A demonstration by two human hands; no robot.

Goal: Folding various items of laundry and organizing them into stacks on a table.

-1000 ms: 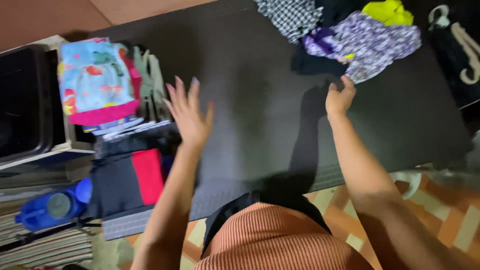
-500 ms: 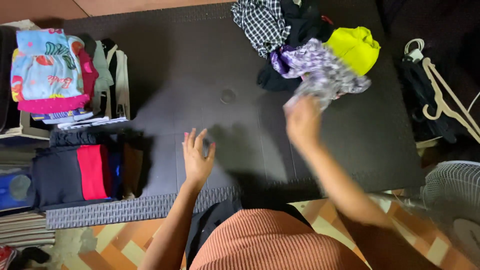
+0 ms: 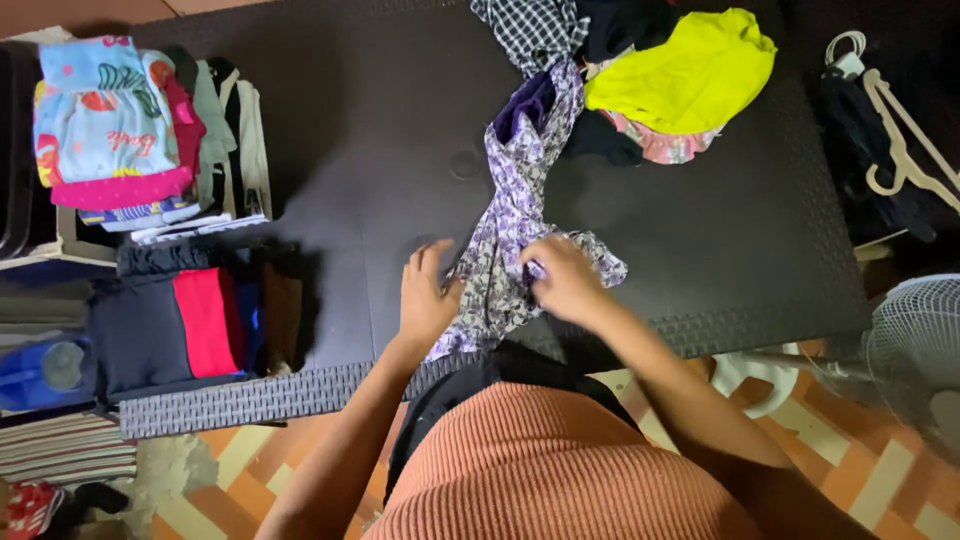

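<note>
Dark plastic table with woven-pattern rim; folded clothes stacks at left, purple floral garment mid-front, loose heap with yellow-green piece at back.

A purple-and-white floral garment lies stretched along the dark table, running from the heap of clothes at the far side toward the near edge, slightly left of centre. It is thin, patterned with small flowers, and crumpled rather than flat. Its far end shows a darker purple inner side where it meets the pile. Its near end spreads wider and hangs just over the table's near edge. The left hand rests flat against its left edge; the right hand pinches the bunched cloth on its right side.
</note>
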